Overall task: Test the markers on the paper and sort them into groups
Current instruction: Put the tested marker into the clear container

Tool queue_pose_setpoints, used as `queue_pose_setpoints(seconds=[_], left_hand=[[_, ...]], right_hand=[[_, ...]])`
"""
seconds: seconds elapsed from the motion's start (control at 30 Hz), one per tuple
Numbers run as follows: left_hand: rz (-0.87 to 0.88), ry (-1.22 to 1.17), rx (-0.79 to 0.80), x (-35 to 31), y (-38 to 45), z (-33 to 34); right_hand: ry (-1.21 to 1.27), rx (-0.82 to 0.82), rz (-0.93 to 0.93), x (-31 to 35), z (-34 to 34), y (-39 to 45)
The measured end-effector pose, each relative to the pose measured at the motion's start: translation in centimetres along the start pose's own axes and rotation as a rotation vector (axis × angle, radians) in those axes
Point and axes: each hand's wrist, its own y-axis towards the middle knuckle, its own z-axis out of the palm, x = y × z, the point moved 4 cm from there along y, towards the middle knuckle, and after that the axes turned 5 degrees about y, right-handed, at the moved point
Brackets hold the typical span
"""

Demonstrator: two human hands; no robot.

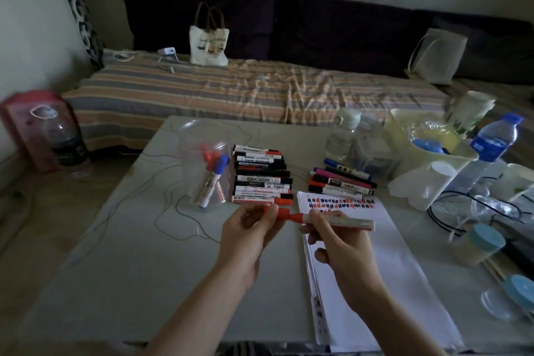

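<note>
A white-barrelled marker (341, 221) with a red collar is held level above the table (138, 240), just over the top of the paper (375, 254). Its barrel is pinched by the fingers of the right hand (338, 251), while its red cap (284, 214) is gripped between the fingertips of the left hand (248, 231); whether the cap is seated or drawn off cannot be told. The paper is a white stack, marked along its upper edge with rows of small red and dark blue scribbles (341, 202). A row of markers (261, 175) with black, white and red bodies is laid side by side to the left of the sheet's top edge, and a smaller heap of markers (341, 180), some magenta and blue, is seen just beyond the sheet. A clear plastic cup (202, 165) is stood left of the row; red-capped and blue-capped markers are leaning inside it. A pale yellow plastic tub (404, 127) at the right rear is filled with crumpled clear wrapping and something blue. Clear water bottles (342, 136) are set beside it.
</note>
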Motion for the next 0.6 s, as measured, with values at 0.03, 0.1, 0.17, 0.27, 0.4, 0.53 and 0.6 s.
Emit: queue_pose_setpoints(seconds=[0.03, 0.1, 0.17, 0.27, 0.4, 0.53, 0.6], left_hand=[[0.006, 0.006, 0.007, -0.1, -0.1, 0.2], [0.012, 0.013, 0.012, -0.3, -0.1, 0.5], [0.012, 0.036, 0.019, -0.7, -0.2, 0.7], [0.023, 0.092, 0.006, -1.3, -0.1, 0.8], [0.044, 0.113, -0.023, -2.9, 0.2, 2.1], [0.114, 0.028, -0.065, -4.9, 0.3, 3.5], [0.157, 0.001, -0.083, -5.5, 0.5, 3.4]], right_hand=[[-0.001, 0.007, -0.004, 0.1, 0.2, 0.0], [0.005, 0.011, -0.022, 0.4, 0.5, 0.0], [0.014, -0.001, -0.037, 0.8, 0.6, 0.2], [0.04, -0.021, -0.048, 1.3, 1.0, 0.5], [0.047, 0.003, -0.101, 3.0, 2.2, 1.2], [0.072, 0.023, -0.119, 5.0, 3.6, 2.3], [0.095, 0.039, -0.102, 5.2, 4.2, 2.9]])
